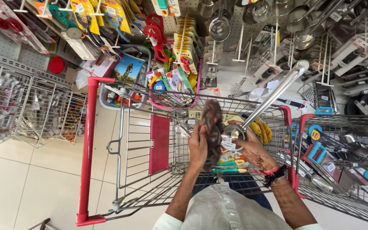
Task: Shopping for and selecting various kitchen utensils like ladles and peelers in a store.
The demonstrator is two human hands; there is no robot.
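Note:
My left hand (pixel 199 147) grips a dark patterned cloth (pixel 211 127) and presses it against a long steel ladle (pixel 273 96). My right hand (pixel 252 149) holds the ladle near its bowl (pixel 234 132), where a white tag hangs. The ladle's shiny handle slants up to the right, toward the wall of utensils. Both hands are above the wire shopping cart (pixel 128 140) with red trim, which holds several colourful packaged kitchen tools (pixel 231 164).
A pegboard wall (pixel 231 25) ahead carries hanging steel ladles, strainers and packaged gadgets. Wire baskets (pixel 5 102) stand at the left, a wire bin (pixel 341 149) of utensils at the right. Tubs (pixel 126 72) of small goods sit beyond the cart. Pale floor tiles (pixel 30 179) lie at the left.

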